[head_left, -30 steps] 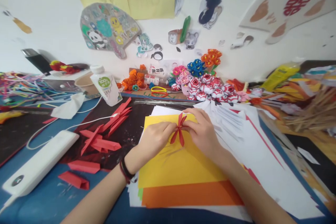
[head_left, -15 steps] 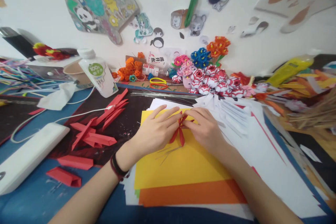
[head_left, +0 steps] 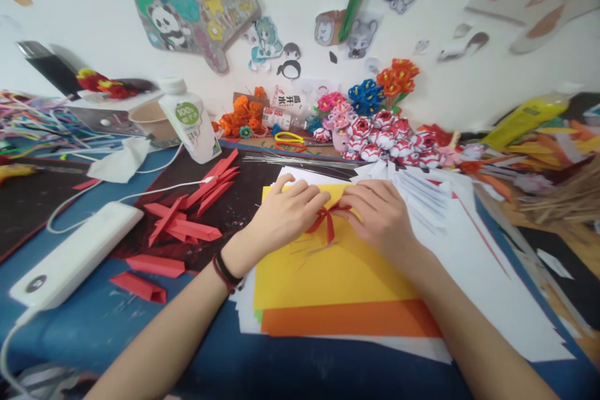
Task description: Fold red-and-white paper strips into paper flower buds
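Note:
Between my two hands is a small red folded-paper flower with narrow petals, just over a yellow paper sheet. My left hand pinches its left side, fingertips closed on the red paper. From the other side, my right hand grips a petal between thumb and fingers. My fingers cover part of the flower. Several thin wire-like strands lie on the yellow sheet below it. Orange paper and white sheets show under the yellow one.
Folded red paper strips lie on a dark mat to the left, beside a white power bank with a cable. A white bottle stands behind. Red-and-white paper flowers line the back; white paper strips lie to the right.
The whole view has shifted, so things sit slightly right and higher. My fingers have closed in on the flower and its petals have turned a little.

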